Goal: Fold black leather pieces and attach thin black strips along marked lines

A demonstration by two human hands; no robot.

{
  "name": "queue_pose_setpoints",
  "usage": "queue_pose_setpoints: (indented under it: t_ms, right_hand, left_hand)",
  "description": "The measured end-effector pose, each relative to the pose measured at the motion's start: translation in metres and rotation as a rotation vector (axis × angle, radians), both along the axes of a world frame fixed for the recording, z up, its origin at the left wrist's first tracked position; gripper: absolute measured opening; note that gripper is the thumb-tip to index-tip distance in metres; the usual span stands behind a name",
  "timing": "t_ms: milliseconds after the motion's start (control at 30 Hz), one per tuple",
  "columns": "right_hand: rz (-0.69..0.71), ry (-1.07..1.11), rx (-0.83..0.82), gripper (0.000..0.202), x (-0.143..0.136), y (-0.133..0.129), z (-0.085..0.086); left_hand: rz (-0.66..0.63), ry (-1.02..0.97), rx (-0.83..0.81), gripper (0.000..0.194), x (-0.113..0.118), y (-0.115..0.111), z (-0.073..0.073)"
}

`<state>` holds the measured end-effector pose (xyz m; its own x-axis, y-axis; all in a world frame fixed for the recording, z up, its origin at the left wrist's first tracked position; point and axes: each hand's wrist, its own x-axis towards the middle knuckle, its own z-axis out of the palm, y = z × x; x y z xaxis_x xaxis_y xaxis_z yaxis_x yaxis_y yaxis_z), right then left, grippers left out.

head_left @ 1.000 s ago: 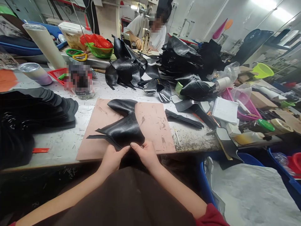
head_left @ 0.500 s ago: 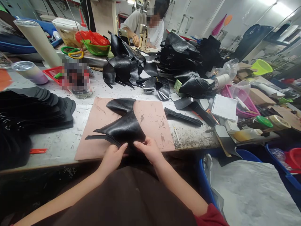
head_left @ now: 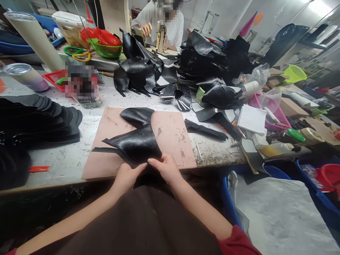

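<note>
A glossy black leather piece (head_left: 136, 141), curved and pointed like part of a shoe or boot upper, lies over the near part of a pinkish board (head_left: 172, 141). Its near edge hangs past the table's front edge. My left hand (head_left: 129, 175) pinches that edge with the thumb on top; the fingers underneath are hidden. Close beside it, my right hand (head_left: 166, 168) grips the same edge, its thumb pointing toward the left thumb. Several layers seem to show at the piece's left end.
Stacked black pieces (head_left: 39, 120) lie at left, beside a red strip (head_left: 39, 169). More black leather (head_left: 143, 71) is heaped at the back, before a person at a sewing machine (head_left: 160, 39). Right are a notebook (head_left: 251, 118) and a blue bin (head_left: 225, 194).
Both thumbs have shifted slightly along the leather's near edge, and the leather has moved a little left. The person opposite has raised a hand. The view has shifted slightly.
</note>
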<state>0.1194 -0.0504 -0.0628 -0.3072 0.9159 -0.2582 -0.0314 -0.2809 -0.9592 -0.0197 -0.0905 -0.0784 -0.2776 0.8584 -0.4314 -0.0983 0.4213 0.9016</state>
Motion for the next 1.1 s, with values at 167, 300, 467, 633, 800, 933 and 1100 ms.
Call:
queue_pose_setpoints:
  t_ms: [167, 300, 467, 633, 800, 933, 1100]
  right_hand:
    - [-0.055, 0.006, 0.050, 0.017, -0.002, -0.001, 0.000]
    - [-0.067, 0.012, 0.056, 0.016, -0.005, -0.003, -0.001]
    - [-0.061, 0.003, 0.094, 0.016, -0.006, -0.003, -0.002]
    - [0.046, -0.097, 0.115, 0.021, 0.004, 0.002, 0.000]
    - [0.081, -0.130, 0.102, 0.016, 0.006, 0.001, -0.003]
    - [0.061, -0.295, 0.245, 0.011, 0.007, 0.011, 0.000]
    - [0.142, -0.919, 0.438, 0.027, 0.036, 0.047, 0.015]
  left_hand:
    - [0.035, -0.107, 0.051, 0.055, 0.005, 0.001, 0.001]
    - [0.050, -0.190, 0.040, 0.053, 0.009, 0.003, 0.004]
    - [0.144, -0.298, 0.022, 0.053, 0.015, 0.006, 0.014]
    - [0.115, -0.317, 0.042, 0.047, 0.013, 0.006, 0.011]
    - [0.077, -0.087, 0.004, 0.033, 0.005, 0.006, 0.013]
    - [0.015, 0.028, -0.115, 0.026, 0.004, 0.016, 0.025]
    - [-0.257, -0.233, -0.222, 0.037, 0.013, 0.021, 0.029]
